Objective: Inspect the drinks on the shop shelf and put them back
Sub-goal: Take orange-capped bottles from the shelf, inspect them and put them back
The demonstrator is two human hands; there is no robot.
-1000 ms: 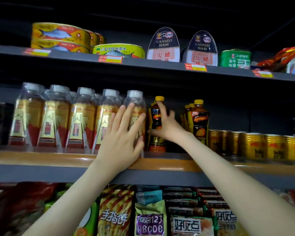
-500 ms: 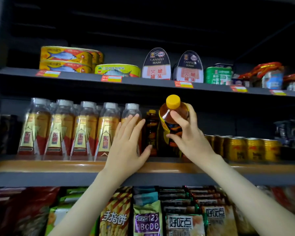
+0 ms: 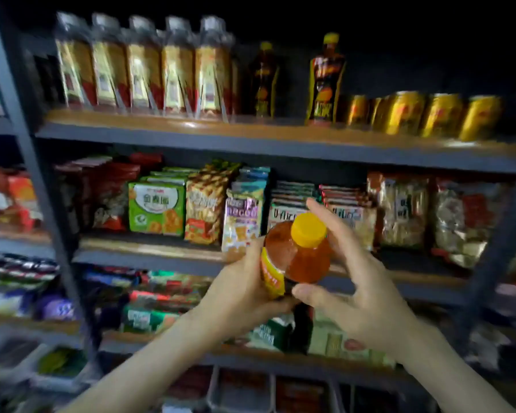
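An amber tea bottle (image 3: 298, 254) with a yellow cap is tilted toward me in front of the snack shelves. My left hand (image 3: 240, 296) grips its labelled body from the left. On the bottle's right side, my right hand (image 3: 361, 293) holds it with thumb below and fingers spread behind the neck. Two more dark tea bottles (image 3: 325, 81) stand on the drinks shelf (image 3: 191, 129) above, with a gap between them. The lower part of the held bottle is hidden by my hands.
A row of clear bottles with gold-red labels (image 3: 143, 67) fills the left of the drinks shelf; gold cans (image 3: 423, 114) stand at its right. Snack bags (image 3: 157, 208) crowd the shelves below. A grey upright post (image 3: 36, 174) runs down the left.
My right hand lifted the tea bottle off the drinks shelf and brought it down toward me. My left hand left the clear bottles and took hold of it. The view dropped lower.
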